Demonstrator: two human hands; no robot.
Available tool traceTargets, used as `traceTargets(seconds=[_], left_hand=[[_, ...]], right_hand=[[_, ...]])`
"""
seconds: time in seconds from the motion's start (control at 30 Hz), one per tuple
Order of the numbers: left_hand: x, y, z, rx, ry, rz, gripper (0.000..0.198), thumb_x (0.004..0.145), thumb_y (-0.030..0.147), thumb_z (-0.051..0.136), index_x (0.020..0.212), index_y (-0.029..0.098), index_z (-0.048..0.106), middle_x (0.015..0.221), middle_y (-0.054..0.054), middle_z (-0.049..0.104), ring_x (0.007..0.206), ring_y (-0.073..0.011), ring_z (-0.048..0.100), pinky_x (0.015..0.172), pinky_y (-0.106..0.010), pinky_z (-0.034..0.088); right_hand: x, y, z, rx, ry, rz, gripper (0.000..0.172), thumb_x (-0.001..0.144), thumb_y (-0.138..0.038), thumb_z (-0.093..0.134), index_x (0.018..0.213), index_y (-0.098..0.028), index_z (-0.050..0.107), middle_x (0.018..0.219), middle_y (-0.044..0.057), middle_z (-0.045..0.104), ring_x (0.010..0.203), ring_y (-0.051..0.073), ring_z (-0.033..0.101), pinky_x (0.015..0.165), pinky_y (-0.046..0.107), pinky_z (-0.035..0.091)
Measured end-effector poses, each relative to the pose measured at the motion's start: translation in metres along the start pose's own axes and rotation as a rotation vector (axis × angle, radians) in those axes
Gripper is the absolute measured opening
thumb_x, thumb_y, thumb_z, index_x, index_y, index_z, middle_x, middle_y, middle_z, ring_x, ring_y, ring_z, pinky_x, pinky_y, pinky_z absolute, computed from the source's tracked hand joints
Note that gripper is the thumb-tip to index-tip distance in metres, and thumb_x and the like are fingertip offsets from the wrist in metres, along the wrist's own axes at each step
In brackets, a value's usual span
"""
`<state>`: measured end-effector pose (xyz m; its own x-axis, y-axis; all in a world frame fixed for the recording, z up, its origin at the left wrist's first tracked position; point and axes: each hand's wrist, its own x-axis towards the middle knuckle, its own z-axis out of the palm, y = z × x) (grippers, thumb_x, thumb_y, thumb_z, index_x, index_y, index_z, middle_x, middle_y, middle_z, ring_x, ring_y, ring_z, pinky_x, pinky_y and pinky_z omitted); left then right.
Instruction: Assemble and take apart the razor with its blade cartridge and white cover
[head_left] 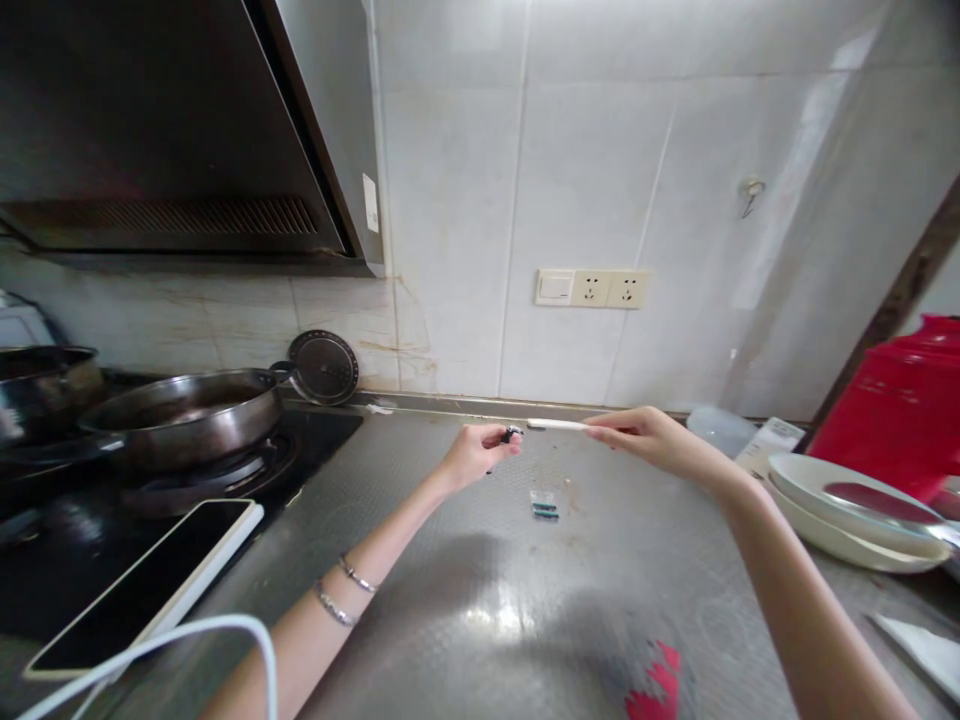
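Over the steel counter (480,560), my left hand (480,455) pinches a small black-and-white object (512,434), too small to name. My right hand (637,437) grips one end of a slim white stick-like object (556,425), whose far end points left toward the left hand. A short gap separates the two held things. On the counter below lies a small clear pack (544,505) with dark, green-tinged strips in it; its exact contents are unclear.
Left: a gas hob with a steel pan (187,415), a black perforated disc (324,367), and a phone (142,590) with a white cable (187,628). Right: stacked plates (847,525), a clear bowl (720,432) and a red container (892,400). Sockets (592,289) are on the tiled wall.
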<state>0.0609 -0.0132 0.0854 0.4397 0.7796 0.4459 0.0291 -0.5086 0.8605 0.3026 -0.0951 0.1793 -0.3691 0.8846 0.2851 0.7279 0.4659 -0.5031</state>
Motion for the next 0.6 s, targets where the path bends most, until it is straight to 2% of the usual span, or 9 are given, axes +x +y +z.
traceTargets(seconds=[0.1, 0.23, 0.4, 0.5, 0.53, 0.6], left_hand=[[-0.001, 0.002, 0.001, 0.021, -0.026, 0.013, 0.027, 0.069, 0.034, 0.065, 0.085, 0.011, 0.066, 0.085, -0.006, 0.068, 0.076, -0.0146, 0.06, 0.072, -0.026, 0.046], [-0.002, 0.006, 0.004, 0.003, -0.069, 0.044, 0.027, 0.069, 0.033, 0.065, 0.083, 0.01, 0.067, 0.082, -0.007, 0.068, 0.076, -0.0151, 0.059, 0.07, -0.025, 0.045], [-0.002, 0.009, 0.008, -0.051, -0.079, 0.038, 0.024, 0.069, 0.03, 0.066, 0.081, 0.01, 0.067, 0.084, -0.008, 0.068, 0.078, -0.0156, 0.059, 0.074, -0.026, 0.045], [-0.002, 0.008, 0.009, -0.051, -0.073, 0.048, 0.024, 0.069, 0.03, 0.066, 0.08, 0.009, 0.067, 0.081, -0.007, 0.067, 0.076, -0.0153, 0.059, 0.071, -0.025, 0.045], [-0.002, 0.007, 0.01, -0.045, -0.071, 0.052, 0.024, 0.069, 0.03, 0.066, 0.08, 0.009, 0.067, 0.08, -0.007, 0.067, 0.075, -0.0151, 0.059, 0.071, -0.025, 0.044], [-0.003, 0.008, 0.01, -0.035, -0.07, 0.06, 0.024, 0.069, 0.03, 0.066, 0.08, 0.009, 0.066, 0.078, -0.007, 0.066, 0.074, -0.0147, 0.058, 0.07, -0.024, 0.044]], right_hand=[[0.003, -0.006, 0.007, 0.026, -0.018, 0.003, 0.05, 0.076, -0.057, 0.046, 0.091, -0.017, 0.071, 0.076, 0.002, 0.066, 0.067, 0.018, 0.053, 0.056, 0.023, 0.035], [0.007, -0.001, 0.014, 0.041, -0.063, 0.007, 0.046, 0.076, -0.055, 0.047, 0.085, -0.018, 0.072, 0.07, 0.001, 0.066, 0.062, 0.017, 0.052, 0.052, 0.023, 0.034], [0.008, 0.001, 0.015, 0.057, 0.026, 0.044, 0.044, 0.075, -0.053, 0.049, 0.089, -0.018, 0.072, 0.079, 0.003, 0.069, 0.073, 0.022, 0.057, 0.059, 0.026, 0.04], [0.007, -0.003, 0.016, 0.021, -0.039, 0.017, 0.043, 0.077, -0.052, 0.047, 0.089, -0.02, 0.072, 0.076, 0.002, 0.069, 0.069, 0.022, 0.058, 0.056, 0.026, 0.04], [0.007, -0.004, 0.017, -0.012, -0.028, 0.026, 0.042, 0.077, -0.052, 0.047, 0.088, -0.021, 0.072, 0.075, 0.001, 0.069, 0.068, 0.022, 0.059, 0.057, 0.027, 0.04], [0.007, -0.006, 0.017, -0.097, 0.081, 0.079, 0.039, 0.077, -0.051, 0.048, 0.086, -0.023, 0.073, 0.075, 0.002, 0.07, 0.072, 0.023, 0.06, 0.062, 0.03, 0.042]])
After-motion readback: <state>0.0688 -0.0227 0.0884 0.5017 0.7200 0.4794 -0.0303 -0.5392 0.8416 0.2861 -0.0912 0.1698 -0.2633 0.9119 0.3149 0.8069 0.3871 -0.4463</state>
